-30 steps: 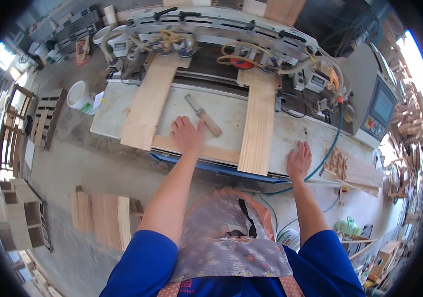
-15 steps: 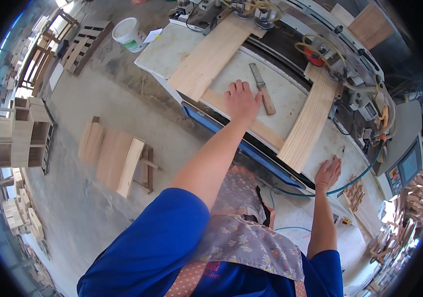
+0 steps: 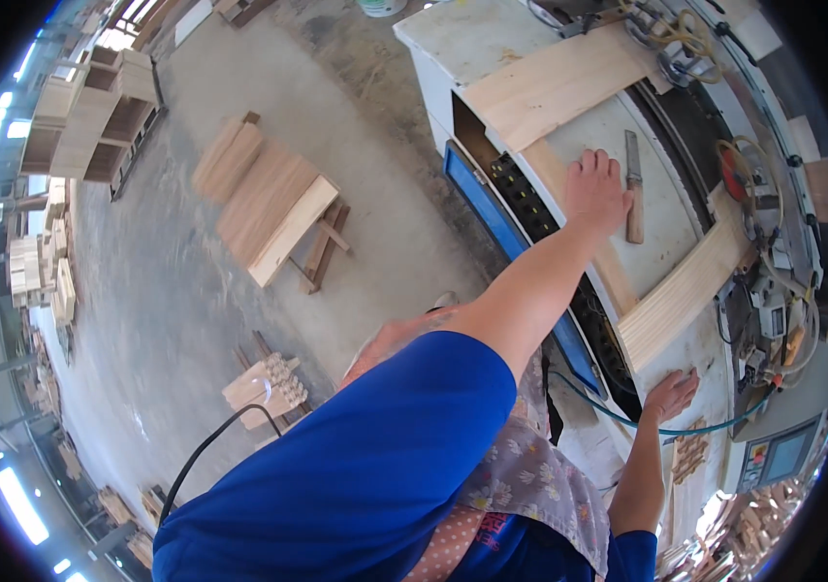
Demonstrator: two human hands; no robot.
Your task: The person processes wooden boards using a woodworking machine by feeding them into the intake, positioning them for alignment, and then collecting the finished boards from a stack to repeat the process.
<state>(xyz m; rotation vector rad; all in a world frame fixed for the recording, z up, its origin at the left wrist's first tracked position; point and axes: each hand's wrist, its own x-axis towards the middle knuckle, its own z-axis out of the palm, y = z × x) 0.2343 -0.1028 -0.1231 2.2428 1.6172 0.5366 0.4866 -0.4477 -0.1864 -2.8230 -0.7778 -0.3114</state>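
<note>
My left hand (image 3: pixel 596 194) lies palm down, fingers stretched out, over the narrow wooden strip (image 3: pixel 618 274) along the front of the white machine table (image 3: pixel 643 244). Just right of it rests a flat-bladed tool with a wooden handle (image 3: pixel 634 213), which the fingers do not grip. On the table by the near end of the right-hand board (image 3: pixel 678 303), my right hand (image 3: pixel 672 393) is spread and holds nothing. A second, wider board (image 3: pixel 559 85) lies on the far left of the table.
Below the table edge a blue panel (image 3: pixel 480 199) hangs open. Suction fittings with yellow hoses (image 3: pixel 678 44) stand behind the boards. A teal hose (image 3: pixel 715 427) crosses near my right wrist. Stacked wooden panels (image 3: pixel 273 209) stand on the floor at left, with a wooden cabinet (image 3: pixel 94 121) beyond.
My view has swung left, so the table now appears farther right. Both hands stay at about the same places on the table, and the tool has not moved.
</note>
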